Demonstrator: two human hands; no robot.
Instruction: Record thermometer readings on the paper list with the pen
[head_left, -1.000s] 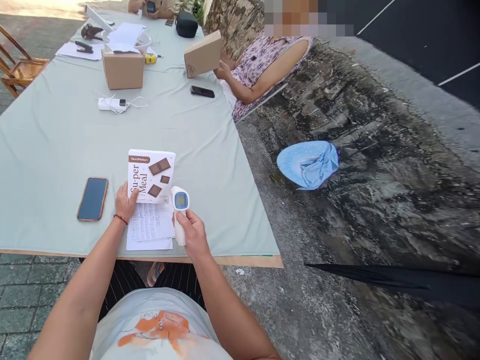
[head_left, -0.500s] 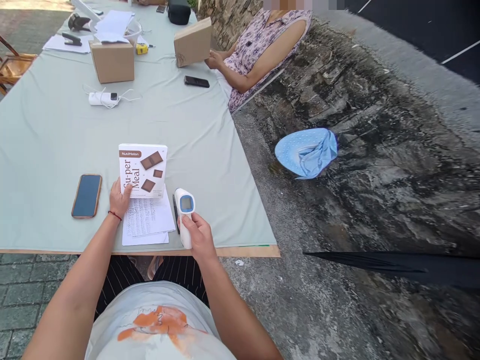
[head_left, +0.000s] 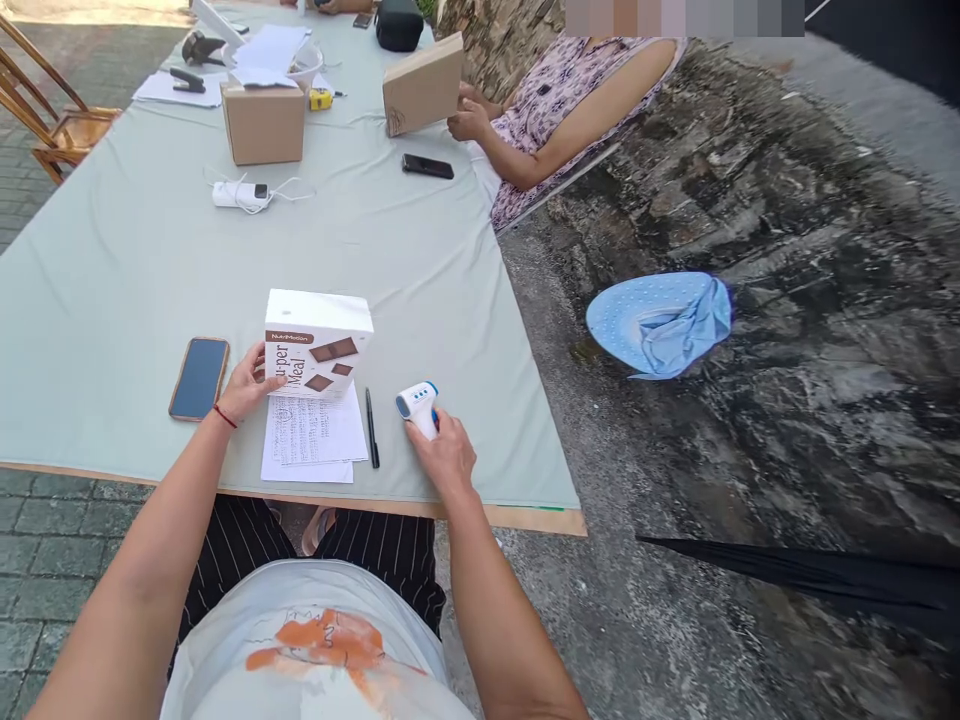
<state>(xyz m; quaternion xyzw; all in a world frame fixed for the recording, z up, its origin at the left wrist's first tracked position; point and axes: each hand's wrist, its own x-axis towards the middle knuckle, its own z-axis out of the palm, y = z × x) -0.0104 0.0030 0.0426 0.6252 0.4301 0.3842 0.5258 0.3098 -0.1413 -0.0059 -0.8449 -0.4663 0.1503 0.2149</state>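
Note:
My left hand grips a white meal box with brown bar pictures by its left side; its front and top face both show. The box is over the upper part of some printed sheets. My right hand is closed around the handle of a white and blue infrared thermometer, which lies on its side at the table's right part. Between the sheets and the thermometer lies a black pen. A phone in a brown case rests left of my left hand.
Farther up the cloth-covered table are a white power strip with its cord, a cardboard box and a black phone. A co-worker's hands hold another carton. A blue hat lies right of the table.
The thermometer has turned over sideways and moved right, away from the pen, in my right hand. The meal box has tipped so its top shows. My view has shifted slightly left.

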